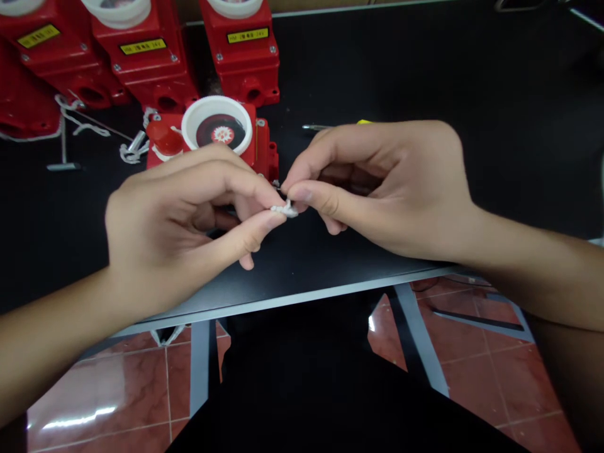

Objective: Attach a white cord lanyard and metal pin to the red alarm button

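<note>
Between the fingertips of both hands is a small piece of white string (pixel 284 209), bunched or knotted. My left hand (pixel 189 217) pinches it between thumb and forefinger. My right hand (pixel 377 189) pinches an end of the same string from the other side, its fingers curled. Just behind my left hand lies a red device (pixel 263 151) with a round white-rimmed window (pixel 217 104) and a red knob (pixel 164 137). The hand covers part of its front.
Several similar red boxes (pixel 245 63) with yellow labels stand at the back left. A T-shaped metal tool (pixel 63 167) and loose white string (pixel 94 129) lie at left. A screwdriver (pixel 315 127) is partly hidden behind my right hand. The black table's grey front edge (pixel 283 299) runs below the hands.
</note>
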Available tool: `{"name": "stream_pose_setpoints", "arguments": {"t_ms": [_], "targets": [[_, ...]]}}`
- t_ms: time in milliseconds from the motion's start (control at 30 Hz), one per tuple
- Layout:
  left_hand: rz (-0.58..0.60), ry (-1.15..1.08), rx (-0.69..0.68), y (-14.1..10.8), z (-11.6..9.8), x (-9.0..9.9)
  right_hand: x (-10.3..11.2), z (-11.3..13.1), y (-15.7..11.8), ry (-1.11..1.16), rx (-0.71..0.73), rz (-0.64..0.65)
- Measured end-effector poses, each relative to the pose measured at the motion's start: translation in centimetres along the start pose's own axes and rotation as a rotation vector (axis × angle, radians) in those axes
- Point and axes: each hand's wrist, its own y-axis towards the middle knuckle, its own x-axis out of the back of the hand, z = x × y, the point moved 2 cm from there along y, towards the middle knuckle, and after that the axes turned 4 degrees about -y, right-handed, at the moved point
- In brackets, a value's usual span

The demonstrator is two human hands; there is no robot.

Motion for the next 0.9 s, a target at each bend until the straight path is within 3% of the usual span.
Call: {"name": "stream_pose_setpoints", "arguments": {"t_ms": [167,367,500,633,767,900], "targets": [[0.056,-0.131,0.063,0.4,-0.3,-0.5,0.3,0.9,-0.6,-0.331,0.132,-0.111],[0.013,-0.328,0.202,0.0,0.0,-0.7,0.5,1.1,-0.3,-0.567,0.417,0.066],[0.07,-0.305,0.238,-0.1,0.1,-0.7,0.7,1.1,-0.3,-0.611,0.464,0.074],[-0.003,-0.37,0.273,-0.4,0.0,-1.1,1.1,1.1,-0.4,-0.674,0.504,0.105],[0.033,-0.467,0.338,-0.7,0.0,-1.6,1.2,1.2,-0.4,-0.759,0.551,0.09],[0.1,-0.455,0.297,-0.4,0.5,-1.0,0.7,1.6,0.0,-0.714,0.47,0.044]]}}
